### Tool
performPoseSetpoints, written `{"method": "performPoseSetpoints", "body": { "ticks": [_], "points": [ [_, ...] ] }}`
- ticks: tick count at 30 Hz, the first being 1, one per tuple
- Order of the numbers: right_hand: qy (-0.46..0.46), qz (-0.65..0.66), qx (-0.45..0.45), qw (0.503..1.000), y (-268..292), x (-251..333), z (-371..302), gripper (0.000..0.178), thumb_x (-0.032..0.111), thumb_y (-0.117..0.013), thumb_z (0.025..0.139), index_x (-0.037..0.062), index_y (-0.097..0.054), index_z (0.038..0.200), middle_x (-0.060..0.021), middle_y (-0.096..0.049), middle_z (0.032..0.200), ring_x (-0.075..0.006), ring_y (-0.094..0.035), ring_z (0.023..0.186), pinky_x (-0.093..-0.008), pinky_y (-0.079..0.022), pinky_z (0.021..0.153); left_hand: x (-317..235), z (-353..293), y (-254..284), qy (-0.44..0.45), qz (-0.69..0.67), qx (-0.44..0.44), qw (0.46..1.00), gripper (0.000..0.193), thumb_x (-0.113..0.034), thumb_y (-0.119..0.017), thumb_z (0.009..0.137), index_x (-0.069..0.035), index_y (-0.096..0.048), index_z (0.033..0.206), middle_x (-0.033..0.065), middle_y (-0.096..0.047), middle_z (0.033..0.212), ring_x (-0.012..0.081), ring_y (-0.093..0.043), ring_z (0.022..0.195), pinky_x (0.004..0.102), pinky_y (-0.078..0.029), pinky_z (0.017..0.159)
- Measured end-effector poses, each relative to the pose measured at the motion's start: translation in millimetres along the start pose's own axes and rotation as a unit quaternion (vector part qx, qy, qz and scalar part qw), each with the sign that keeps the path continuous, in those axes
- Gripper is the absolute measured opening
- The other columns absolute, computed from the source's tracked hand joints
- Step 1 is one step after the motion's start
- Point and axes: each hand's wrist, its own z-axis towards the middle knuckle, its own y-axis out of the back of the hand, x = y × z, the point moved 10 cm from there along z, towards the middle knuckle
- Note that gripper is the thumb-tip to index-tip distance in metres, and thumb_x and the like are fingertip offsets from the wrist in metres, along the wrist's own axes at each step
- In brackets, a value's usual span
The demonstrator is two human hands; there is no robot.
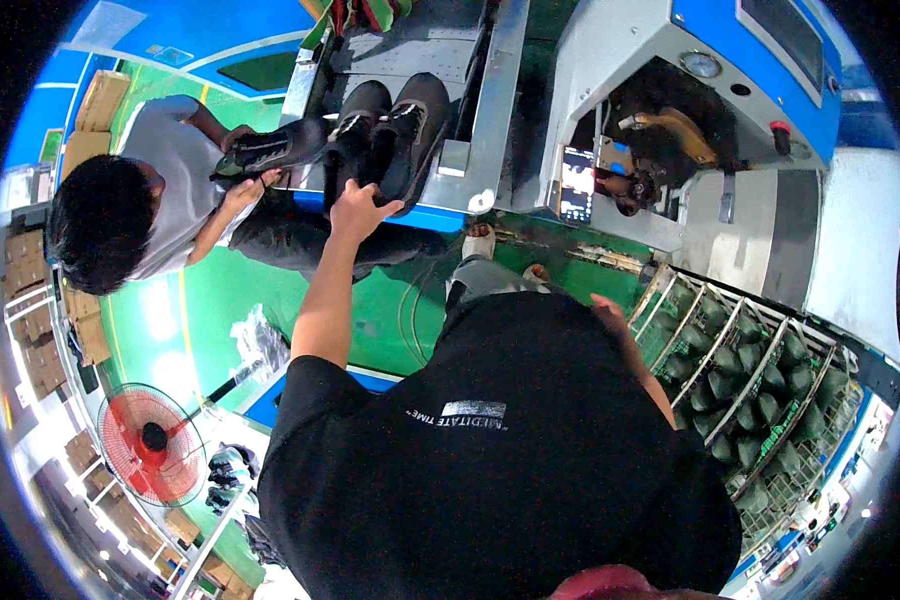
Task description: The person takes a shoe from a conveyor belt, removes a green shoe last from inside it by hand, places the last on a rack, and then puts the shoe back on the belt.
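My left hand (360,211) reaches forward to the heel end of a pair of dark shoes on a metal conveyor (410,58). Its fingers are bent at the heel of the left shoe (358,112), and its thumb lies by the heel of the right shoe (416,125). Both toes point away from me. Down at my right side is my right hand (610,312), beside a wire rack (735,375); it is small and partly hidden, so its grip is unclear. A co-worker at the left holds another dark shoe (270,150) in both hands at the conveyor's edge.
A blue and grey machine (610,60) with a gauge and dark opening stands at the front right. The rack on my right holds many dark green, shoe-shaped pieces (725,385). A red-bladed fan (153,440) stands at the left rear, and cardboard boxes (30,262) line the far left.
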Motion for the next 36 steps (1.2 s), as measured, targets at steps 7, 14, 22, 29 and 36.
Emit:
{"method": "performPoseSetpoints", "body": {
  "ticks": [7, 14, 22, 29, 36],
  "points": [
    [-0.090, -0.224, -0.073, 0.968, 46.4, -38.0, -28.8, 0.046, 0.031, -0.061, 0.097, -0.0037, -0.061, 0.128, -0.0102, -0.065, 0.125, -0.0223, -0.062, 0.107, -0.0367, -0.047, 0.096, -14.1, -53.3, 30.5, 0.063, -0.063, -0.058, 0.994, 0.072, -0.069, -0.069, 0.075, -0.005, -0.073, 0.109, 0.0194, -0.068, 0.110, 0.0356, -0.066, 0.104, 0.0440, -0.050, 0.093],
    [-0.124, -0.103, -0.098, 0.982, 73.0, -77.5, -51.8, 0.042, 0.026, -0.060, 0.097, -0.0034, -0.062, 0.126, -0.0112, -0.067, 0.119, -0.0229, -0.064, 0.101, -0.0381, -0.050, 0.090, 29.5, -204.3, 16.3, 0.219, -0.209, -0.062, 0.951, 0.085, -0.063, -0.077, 0.073, 0.008, -0.066, 0.118, 0.0275, -0.069, 0.111, 0.0371, -0.067, 0.108, 0.0426, -0.051, 0.092],
    [-0.125, -0.190, 0.031, 0.973, 56.9, -41.9, 25.8, 0.041, 0.024, -0.061, 0.096, -0.0030, -0.062, 0.128, -0.0111, -0.067, 0.117, -0.0212, -0.064, 0.098, -0.0369, -0.051, 0.088, 111.8, -415.6, -30.7, 0.390, -0.214, -0.073, 0.893, 0.084, -0.067, -0.074, 0.071, 0.004, -0.069, 0.115, 0.0232, -0.073, 0.097, 0.0344, -0.071, 0.096, 0.0418, -0.054, 0.087],
    [-0.101, -0.271, 0.125, 0.949, -4.5, 17.4, 113.4, 0.041, 0.023, -0.062, 0.096, -0.0027, -0.061, 0.129, -0.0111, -0.067, 0.116, -0.0197, -0.063, 0.095, -0.0359, -0.052, 0.085, 164.7, -641.6, -10.3, 0.562, -0.154, -0.146, 0.800, 0.071, -0.063, -0.076, 0.072, 0.000, -0.073, 0.105, 0.0206, -0.073, 0.091, 0.0364, -0.071, 0.088, 0.0448, -0.054, 0.081],
    [-0.104, -0.315, 0.177, 0.927, -38.2, 35.1, 150.2, 0.041, 0.021, -0.063, 0.096, -0.0023, -0.061, 0.130, -0.0110, -0.067, 0.114, -0.0182, -0.063, 0.092, -0.0349, -0.053, 0.083, 190.9, -957.3, -2.0, 0.838, 0.177, -0.259, 0.446, 0.028, -0.035, -0.065, 0.088, -0.009, -0.072, 0.097, 0.0137, -0.067, 0.108, 0.0311, -0.064, 0.108, 0.0471, -0.054, 0.087]
  ]
}}
